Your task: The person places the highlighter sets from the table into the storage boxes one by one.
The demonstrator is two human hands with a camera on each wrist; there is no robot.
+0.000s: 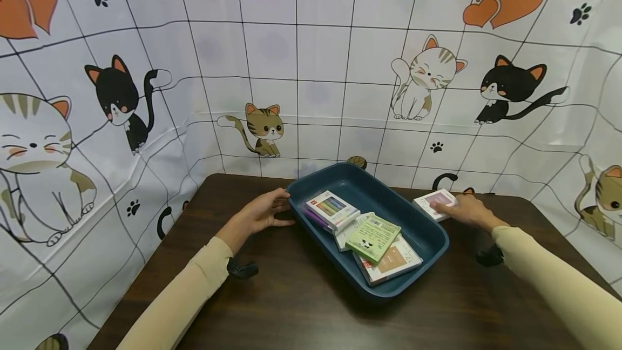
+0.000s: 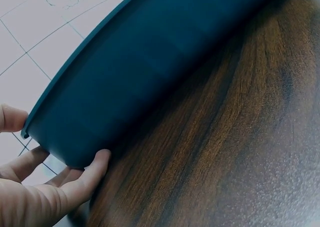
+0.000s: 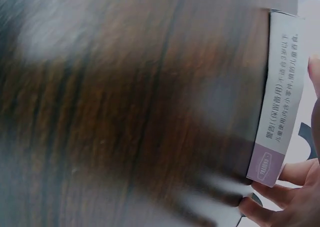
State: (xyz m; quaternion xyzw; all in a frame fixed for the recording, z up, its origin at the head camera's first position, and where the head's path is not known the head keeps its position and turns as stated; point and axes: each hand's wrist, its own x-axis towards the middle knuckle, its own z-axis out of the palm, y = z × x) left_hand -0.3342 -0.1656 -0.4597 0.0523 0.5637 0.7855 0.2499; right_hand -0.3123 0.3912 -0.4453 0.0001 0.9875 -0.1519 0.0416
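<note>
A dark blue plastic bin (image 1: 432, 236) sits at an angle on the table, with several small boxes in it. My left hand (image 1: 262, 211) holds its left corner, thumb low on the outer wall and another fingertip at the rim, as the left wrist view shows. To the right of the bin, my right hand (image 1: 464, 210) grips a small white-and-pink box (image 1: 432, 200) by its right end. In the right wrist view that box (image 3: 280, 97) shows a printed narrow side. Inside the bin, a green box (image 1: 373, 236) lies on top of other boxes.
A white box with coloured stripes (image 1: 332, 208) lies near the bin's left wall, above something purple. A white-and-tan box (image 1: 393, 261) lies toward the front. The dark wooden table (image 1: 272, 307) meets a cat-patterned sheet (image 1: 320, 96) behind.
</note>
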